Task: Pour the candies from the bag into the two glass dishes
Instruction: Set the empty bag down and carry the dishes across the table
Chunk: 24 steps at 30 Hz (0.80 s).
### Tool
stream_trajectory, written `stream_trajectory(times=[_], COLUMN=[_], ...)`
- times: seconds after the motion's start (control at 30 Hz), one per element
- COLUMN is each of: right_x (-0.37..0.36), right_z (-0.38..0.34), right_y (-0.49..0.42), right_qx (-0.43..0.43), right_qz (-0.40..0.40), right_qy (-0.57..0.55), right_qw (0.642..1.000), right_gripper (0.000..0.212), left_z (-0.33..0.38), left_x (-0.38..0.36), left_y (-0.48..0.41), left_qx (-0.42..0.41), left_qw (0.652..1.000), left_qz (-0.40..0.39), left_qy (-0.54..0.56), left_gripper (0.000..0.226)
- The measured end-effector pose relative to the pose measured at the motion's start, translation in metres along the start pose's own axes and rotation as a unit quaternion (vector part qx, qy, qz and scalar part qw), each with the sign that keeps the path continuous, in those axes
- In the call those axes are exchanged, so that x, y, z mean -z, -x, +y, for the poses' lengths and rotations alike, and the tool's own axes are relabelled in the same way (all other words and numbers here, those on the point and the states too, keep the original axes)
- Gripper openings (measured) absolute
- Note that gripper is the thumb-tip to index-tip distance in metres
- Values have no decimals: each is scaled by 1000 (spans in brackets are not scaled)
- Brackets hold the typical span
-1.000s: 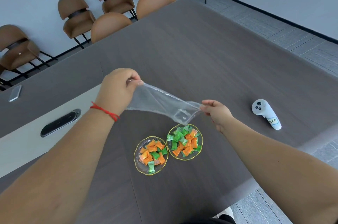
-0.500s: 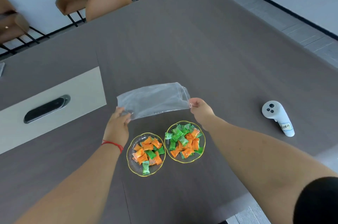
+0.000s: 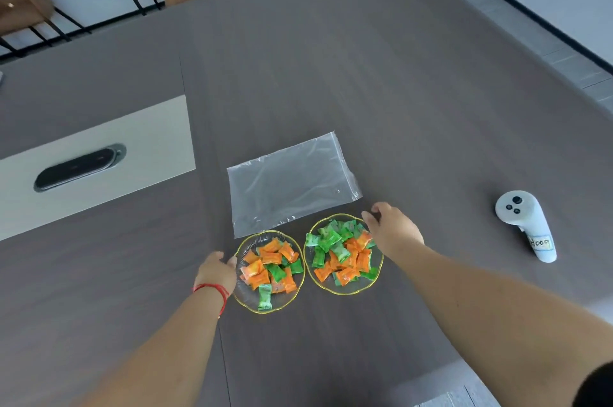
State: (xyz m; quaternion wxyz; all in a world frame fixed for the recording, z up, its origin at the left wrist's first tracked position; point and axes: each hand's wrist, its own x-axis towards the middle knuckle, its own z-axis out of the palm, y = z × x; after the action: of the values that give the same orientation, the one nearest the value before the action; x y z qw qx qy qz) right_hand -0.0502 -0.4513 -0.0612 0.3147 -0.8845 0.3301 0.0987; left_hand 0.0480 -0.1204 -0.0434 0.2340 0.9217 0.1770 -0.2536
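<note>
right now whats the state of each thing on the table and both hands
plastic bag: empty, flat on the table, released
left dish: upright, holds candies
right dish: upright, holds candies
left hand: at the left dish's rim, holding nothing
right hand: over the right dish's edge, holding nothing
white controller: lying untouched

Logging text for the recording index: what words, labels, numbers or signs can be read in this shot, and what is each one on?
"Hoog", or maybe "H009": handwritten on a paper label wrapped round the handle of the white controller; the last characters are unclear.
Candy wrappers in the two glass dishes: any print is too small and blurred to read.
Clear plastic bag: no text visible.
</note>
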Motion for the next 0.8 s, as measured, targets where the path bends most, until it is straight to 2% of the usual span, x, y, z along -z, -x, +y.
stream_trajectory(times=[0.1, 0.27, 0.33, 0.47, 0.63, 0.8], right_x=[-8, -14, -13, -9, -3, 12], right_z=[12, 10, 10, 7, 1, -11], right_y=[11, 14, 13, 14, 16, 19], right_qx=[33, 52, 52, 40, 18, 7], right_qz=[-30, -65, -71, -76, -92, -103], right_qy=[60, 69, 72, 70, 11, -57], right_qw=[997, 994, 993, 994, 995, 993], right_gripper=[39, 36, 32, 25, 29, 29], left_z=[-16, -13, -12, -11, -18, -6], left_x=[-14, -16, -15, -14, -3, 13], left_y=[-6, 6, 6, -2, -3, 12], left_qx=[47, 19, 16, 64, 116, 126], left_qw=[995, 997, 997, 980, 955, 933], left_qz=[-65, -49, -49, -76, -99, -123], left_qy=[55, 50, 60, 175, 254, 314], left_gripper=[20, 9, 12, 27, 22, 16])
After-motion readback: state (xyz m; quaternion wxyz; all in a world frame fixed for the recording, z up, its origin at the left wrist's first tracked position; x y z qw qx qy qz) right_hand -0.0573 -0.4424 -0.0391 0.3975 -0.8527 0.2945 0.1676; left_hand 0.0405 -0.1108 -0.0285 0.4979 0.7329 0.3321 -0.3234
